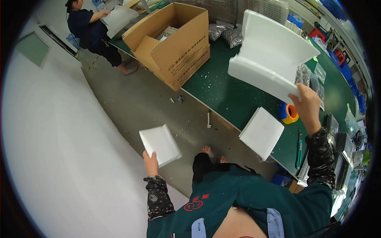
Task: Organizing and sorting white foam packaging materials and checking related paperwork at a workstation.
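Observation:
My left hand is closed on the near left corner of a flat, square white foam pad, held out over the floor beside the wall. At the right, my right hand pinches the near edge of a large white foam sheet, bent into a curved trough and raised above the table. Below that sheet, a second square white foam pad lies at the table's front edge and juts slightly over it. Close to it stands a roll of tape with an orange core and blue-yellow rim.
An open cardboard box sits across the green table; white crumbs dot the tabletop. Bags of dark parts lie behind. A green utility knife rests at the right. Another person stands at the far left, holding a white sheet.

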Demonstrator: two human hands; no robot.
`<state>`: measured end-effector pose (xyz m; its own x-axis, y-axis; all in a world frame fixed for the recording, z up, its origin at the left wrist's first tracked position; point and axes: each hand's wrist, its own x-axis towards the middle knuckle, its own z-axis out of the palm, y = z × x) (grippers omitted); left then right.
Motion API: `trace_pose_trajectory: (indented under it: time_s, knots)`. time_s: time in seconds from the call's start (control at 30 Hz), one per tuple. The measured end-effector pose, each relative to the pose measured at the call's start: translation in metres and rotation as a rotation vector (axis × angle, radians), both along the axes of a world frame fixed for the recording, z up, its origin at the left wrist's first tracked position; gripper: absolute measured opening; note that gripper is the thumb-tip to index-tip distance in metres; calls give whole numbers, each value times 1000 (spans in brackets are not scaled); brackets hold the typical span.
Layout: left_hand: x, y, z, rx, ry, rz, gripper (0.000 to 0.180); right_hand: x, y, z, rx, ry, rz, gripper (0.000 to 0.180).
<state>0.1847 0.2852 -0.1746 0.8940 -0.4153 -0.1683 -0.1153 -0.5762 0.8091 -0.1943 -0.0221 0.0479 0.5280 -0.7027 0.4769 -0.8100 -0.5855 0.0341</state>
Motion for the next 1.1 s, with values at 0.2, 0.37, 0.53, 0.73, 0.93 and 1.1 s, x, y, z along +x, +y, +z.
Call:
trace_pose_trajectory:
  time_s: [0.2, 0.37, 0.53, 0.73, 0.93, 1.1]
  knots:
    - [-53, -112, 69, -573, 736, -64, 33, -40, 27, 7, -158, -164, -25, 26]
    - [-81, -198, 58, -690, 958, -364, 51, -53, 59, 13, -128, -234, -67, 27]
    - [-138, -206, 113, -470, 534, -855, 71, -53, 86, -2, -118, -296, -113, 30]
    - [-208, -184, 163, -820, 1074, -834, 68, 22, 95, -55, -145, -280, 61, 44]
    - [-167, -187, 149, -868, 790, -390, 44, 54, 123, -37, 159, -231, 437, 40]
    - [-131, -137, 155, -654, -64, -418, 41, 47, 140, 20, -214, -454, 341, 64]
